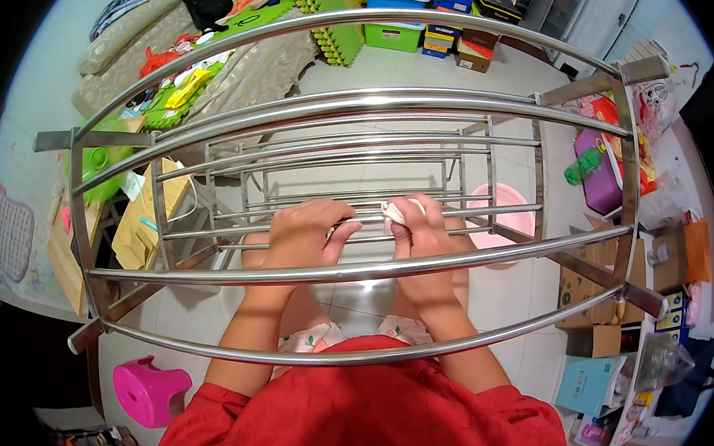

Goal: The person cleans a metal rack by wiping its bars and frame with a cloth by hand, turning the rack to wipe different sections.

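A multi-tier stainless-steel rack (353, 282) made of round bars and flat uprights surrounds both of my forearms. My left hand (304, 226) reaches in between the bars, its fingers and thumb curled around one of the inner bars. Just to its right, my right hand (420, 227) is closed on a white cloth (394, 212), bunched up against the same inner bar. Part of the cloth is hidden under the fingers. The lower tiers of the rack show behind and below my hands.
A pink basin (508, 224) stands on the tiled floor beyond the rack's right side. At lower left is a magenta stool (149, 392). Wooden boards (151, 219) are on the left, cardboard boxes (595, 274) on the right. Stacked storage boxes (393, 35) stand at the back.
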{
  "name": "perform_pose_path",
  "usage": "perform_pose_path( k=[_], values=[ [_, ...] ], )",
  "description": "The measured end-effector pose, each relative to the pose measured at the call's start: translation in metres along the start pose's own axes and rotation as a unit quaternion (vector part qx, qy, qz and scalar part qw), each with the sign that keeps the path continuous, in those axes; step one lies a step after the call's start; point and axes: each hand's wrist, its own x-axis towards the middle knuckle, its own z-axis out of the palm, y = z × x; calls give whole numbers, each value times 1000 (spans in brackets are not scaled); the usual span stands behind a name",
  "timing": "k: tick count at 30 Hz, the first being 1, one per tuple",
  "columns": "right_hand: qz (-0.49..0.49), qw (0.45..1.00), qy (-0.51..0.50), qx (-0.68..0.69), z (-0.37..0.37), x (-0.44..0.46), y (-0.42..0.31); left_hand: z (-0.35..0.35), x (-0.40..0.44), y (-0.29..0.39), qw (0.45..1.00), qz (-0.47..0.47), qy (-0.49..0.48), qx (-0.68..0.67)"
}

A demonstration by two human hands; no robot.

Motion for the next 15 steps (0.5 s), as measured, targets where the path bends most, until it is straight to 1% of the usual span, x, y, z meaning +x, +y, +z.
perform_pose_path(
  k=[3,8,10,12,13,15],
  values=[
    [18,999,-12,36,0,-1,1,-1,0,2,1000,-5,2,2],
    [7,1000,-17,19,-10,3,5,1,-1,2,1000,-10,5,-3],
    [8,1000,-15,17,-15,4,10,0,-1,1,1000,-13,3,14],
    [24,998,-3,50,-15,3,16,1,-1,0,1000,-6,5,19],
    [24,998,-2,49,-14,2,17,1,-1,0,1000,-1,7,25],
    [14,1000,19,2,-11,0,16,-1,0,2,1000,-7,0,26]
  ],
)
